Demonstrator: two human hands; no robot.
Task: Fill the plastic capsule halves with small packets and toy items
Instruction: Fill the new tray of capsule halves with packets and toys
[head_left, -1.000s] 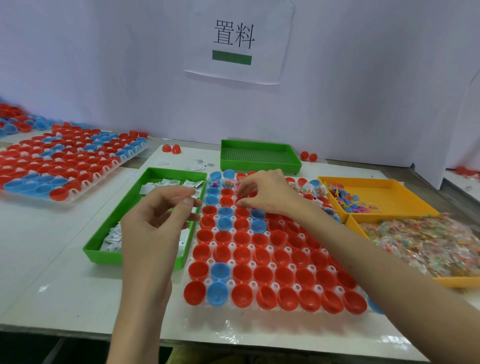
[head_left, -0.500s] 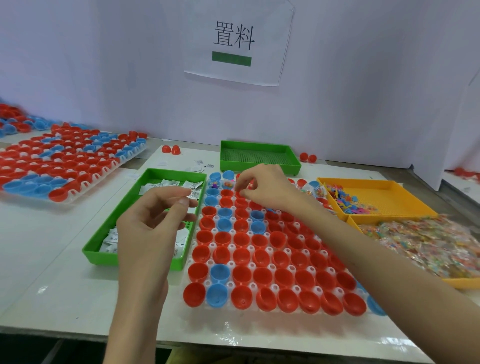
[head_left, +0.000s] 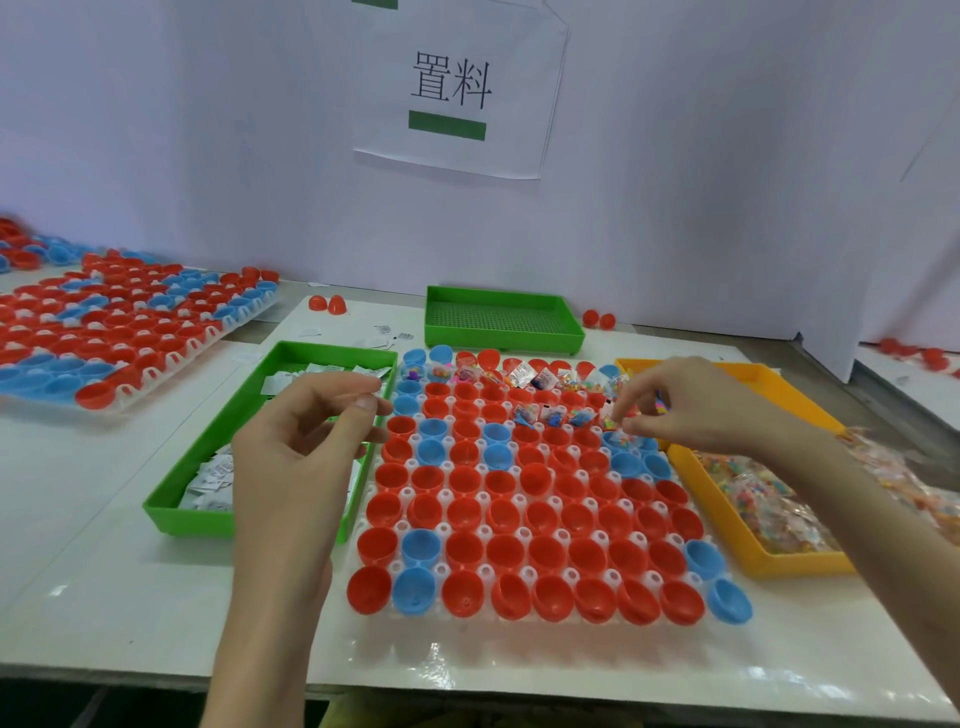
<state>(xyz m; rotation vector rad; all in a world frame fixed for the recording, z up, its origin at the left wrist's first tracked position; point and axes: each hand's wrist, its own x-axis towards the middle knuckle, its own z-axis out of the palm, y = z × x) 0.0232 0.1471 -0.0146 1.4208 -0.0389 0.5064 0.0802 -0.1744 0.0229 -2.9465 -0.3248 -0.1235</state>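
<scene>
A white tray (head_left: 519, 622) holds rows of red and blue capsule halves (head_left: 504, 551). Halves in the far row (head_left: 522, 375) and part of the second row (head_left: 550, 415) contain small clear packets with toys. My right hand (head_left: 696, 405) hovers over the right end of the second row and pinches a small clear toy packet (head_left: 618, 425) at its fingertips. My left hand (head_left: 306, 452) is raised over the green tray (head_left: 171, 512) of white packets (head_left: 213, 475), thumb and forefinger nearly touching. Whether they hold anything is unclear.
A yellow tray (head_left: 753, 564) of colourful toy packets (head_left: 769, 512) lies right of the capsules, another yellow tray (head_left: 769, 375) behind it. An empty green tray (head_left: 498, 317) stands at the back. A second capsule tray (head_left: 104, 332) lies far left. Loose red halves (head_left: 327, 304) sit near the wall.
My right hand has moved from the far middle of the capsule tray to its right side, uncovering filled halves. My left hand has barely shifted.
</scene>
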